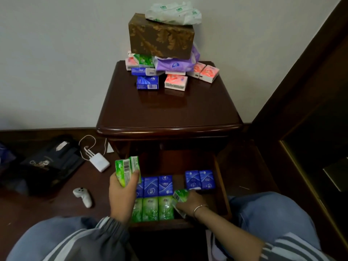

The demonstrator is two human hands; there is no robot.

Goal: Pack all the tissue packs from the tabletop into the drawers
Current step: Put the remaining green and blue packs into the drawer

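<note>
The open lower drawer (221,185) of the dark wooden nightstand holds a back row of blue tissue packs (199,179) and a front row of green ones (150,209). My left hand (122,196) hovers over the drawer's left edge, shut on two green tissue packs (127,170). My right hand (188,203) is inside the drawer, shut on one green pack (180,195) at the right end of the green row. On the tabletop (169,110), at the back, lie more packs: a blue one (147,82), pink ones (176,82), a purple soft pack (175,64).
A brown patterned tissue box (160,36) with a white plastic-wrapped pack (173,13) on top rests on the pile. On the floor at left lie a white charger with cable (99,162), a white controller (82,196) and dark bags (47,164). A dark cabinet (310,110) stands right.
</note>
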